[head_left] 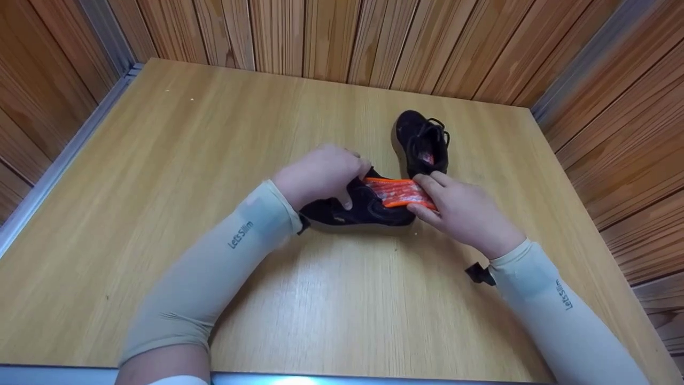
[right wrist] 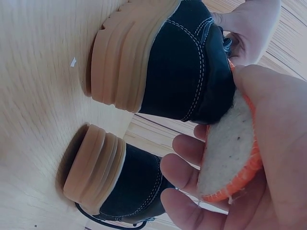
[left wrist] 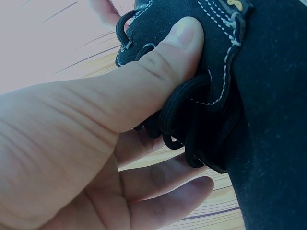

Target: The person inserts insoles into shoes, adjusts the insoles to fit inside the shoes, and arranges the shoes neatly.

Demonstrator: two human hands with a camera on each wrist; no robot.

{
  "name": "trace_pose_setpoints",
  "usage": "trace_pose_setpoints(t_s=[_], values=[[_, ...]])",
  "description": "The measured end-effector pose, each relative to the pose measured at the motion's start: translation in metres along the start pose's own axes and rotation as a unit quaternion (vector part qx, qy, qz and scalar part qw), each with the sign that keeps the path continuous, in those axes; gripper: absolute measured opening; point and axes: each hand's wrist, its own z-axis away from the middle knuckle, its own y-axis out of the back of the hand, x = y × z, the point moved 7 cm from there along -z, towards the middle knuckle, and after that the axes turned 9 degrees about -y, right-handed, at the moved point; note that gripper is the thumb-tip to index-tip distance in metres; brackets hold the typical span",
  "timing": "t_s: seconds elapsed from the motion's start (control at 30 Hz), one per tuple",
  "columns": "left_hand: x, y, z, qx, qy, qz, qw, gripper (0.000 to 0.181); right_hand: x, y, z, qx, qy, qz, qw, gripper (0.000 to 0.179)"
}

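A black shoe with white stitching and a tan sole lies on the table, its toe to the left. My left hand grips its upper by the laces, the thumb pressed on the side in the left wrist view. Out of the shoe's opening sticks an insole, red and white on top with an orange edge. My right hand holds the insole's heel end between thumb and fingers. Its pale fuzzy underside shows in the right wrist view. The front of the insole is hidden inside the shoe.
A second black shoe stands just behind, toe away from me, with something reddish inside it. Wooden plank walls border the back and sides of the table. Small white specks lie on the tabletop.
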Motion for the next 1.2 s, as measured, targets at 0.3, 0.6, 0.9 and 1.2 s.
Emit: trace_pose_setpoints(t_s=[0.3, 0.6, 0.9, 1.2], values=[[0.000, 0.001, -0.001, -0.003, 0.001, 0.000, 1.0000, 0.046, 0.002, 0.001, 0.001, -0.005, -0.010, -0.005, 0.9999, 0.069], [0.000, 0.002, -0.002, -0.010, -0.005, -0.004, 0.9999, 0.046, 0.000, 0.005, 0.001, 0.007, -0.014, -0.002, 0.9999, 0.067], [0.002, 0.003, -0.006, -0.002, -0.008, -0.011, 0.9999, 0.048, -0.002, 0.005, 0.000, 0.030, -0.009, 0.011, 0.9995, 0.060], [-0.001, -0.001, -0.002, 0.000, -0.002, -0.005, 1.0000, 0.044, -0.008, 0.004, -0.003, 0.035, 0.003, 0.010, 0.9993, 0.061]])
